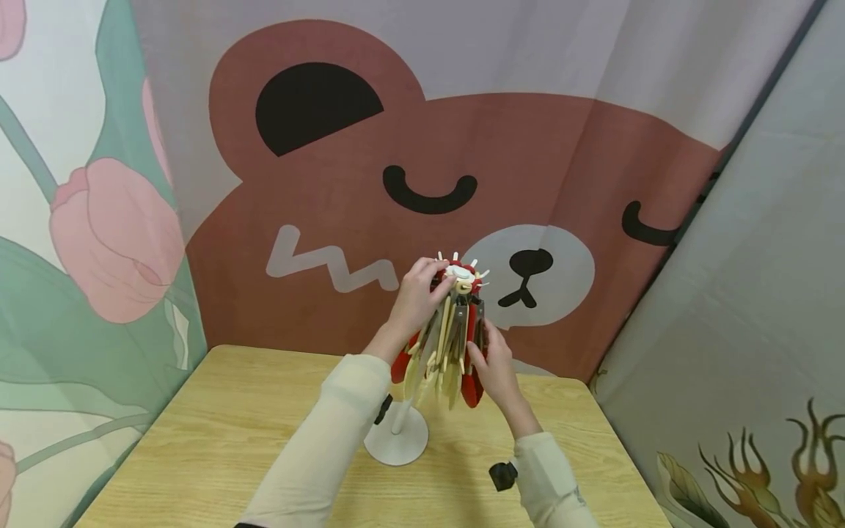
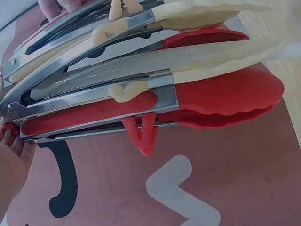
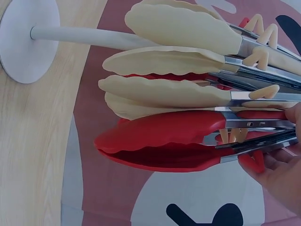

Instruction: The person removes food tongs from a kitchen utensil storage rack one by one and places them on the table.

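Note:
Several kitchen tongs hang heads-down around a white stand [image 1: 399, 418], some with cream heads [image 3: 183, 28], others red. My left hand [image 1: 416, 293] is at the stand's top, its fingers and thumb curled about the rim of the hook ring [image 1: 460, 273]. A pair of red tongs [image 2: 225, 92] hangs just by that hand. Lower on the right side, my right hand [image 1: 496, 363] grips another pair of red tongs [image 3: 174, 136] by the metal arms, thumb in front and fingers behind. The heads of this pair are slightly parted.
The stand's round white base [image 3: 14, 52] rests on a light wooden table [image 1: 264, 425]. A curtain [image 1: 317, 220] with a printed bear hangs close behind the table. Small black devices [image 1: 504, 476] sit at the wrists.

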The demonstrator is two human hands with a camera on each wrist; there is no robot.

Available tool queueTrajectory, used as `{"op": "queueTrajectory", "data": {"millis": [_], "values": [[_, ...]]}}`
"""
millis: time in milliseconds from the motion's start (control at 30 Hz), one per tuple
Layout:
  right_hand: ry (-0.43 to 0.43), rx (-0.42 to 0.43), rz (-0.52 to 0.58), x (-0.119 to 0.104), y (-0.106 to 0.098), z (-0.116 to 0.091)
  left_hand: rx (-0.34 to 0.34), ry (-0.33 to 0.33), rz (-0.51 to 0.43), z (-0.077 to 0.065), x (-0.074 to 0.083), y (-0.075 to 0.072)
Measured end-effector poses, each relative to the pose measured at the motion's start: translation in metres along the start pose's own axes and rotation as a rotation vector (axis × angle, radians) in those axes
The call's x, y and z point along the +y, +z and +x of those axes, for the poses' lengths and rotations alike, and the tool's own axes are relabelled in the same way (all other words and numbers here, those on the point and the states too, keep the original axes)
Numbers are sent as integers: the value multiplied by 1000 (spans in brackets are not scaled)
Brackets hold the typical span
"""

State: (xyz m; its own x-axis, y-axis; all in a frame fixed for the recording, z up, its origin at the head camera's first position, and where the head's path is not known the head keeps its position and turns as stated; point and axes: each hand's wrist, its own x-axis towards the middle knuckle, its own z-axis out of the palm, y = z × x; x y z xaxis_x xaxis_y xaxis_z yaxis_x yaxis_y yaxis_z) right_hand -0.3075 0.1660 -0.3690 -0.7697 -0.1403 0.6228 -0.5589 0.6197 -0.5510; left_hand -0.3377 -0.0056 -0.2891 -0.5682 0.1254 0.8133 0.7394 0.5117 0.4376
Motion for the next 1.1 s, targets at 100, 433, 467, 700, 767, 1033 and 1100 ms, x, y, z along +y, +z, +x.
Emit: {"op": "queueTrajectory", "data": {"millis": [100, 433, 467, 700, 767, 1033, 1100], "values": [[-13, 9, -1, 1, 0, -1, 4, 0, 3, 0, 0, 0], [-13, 6, 52, 3, 1, -5, 5, 2, -1, 0, -1, 1], [-15, 7, 59, 3, 1, -5, 5, 2, 0, 0, -1, 1], [-6, 12, 69, 3, 4, -6, 4, 5, 13, 0, -1, 1], [3, 14, 61, 2, 4, -6, 4, 4, 16, 0, -1, 1], [-28, 37, 45, 5, 3, -7, -3, -6, 13, 0, 0, 1], [-34, 41, 43, 5, 3, -7, -4, -9, 10, 0, 1, 1]]}}
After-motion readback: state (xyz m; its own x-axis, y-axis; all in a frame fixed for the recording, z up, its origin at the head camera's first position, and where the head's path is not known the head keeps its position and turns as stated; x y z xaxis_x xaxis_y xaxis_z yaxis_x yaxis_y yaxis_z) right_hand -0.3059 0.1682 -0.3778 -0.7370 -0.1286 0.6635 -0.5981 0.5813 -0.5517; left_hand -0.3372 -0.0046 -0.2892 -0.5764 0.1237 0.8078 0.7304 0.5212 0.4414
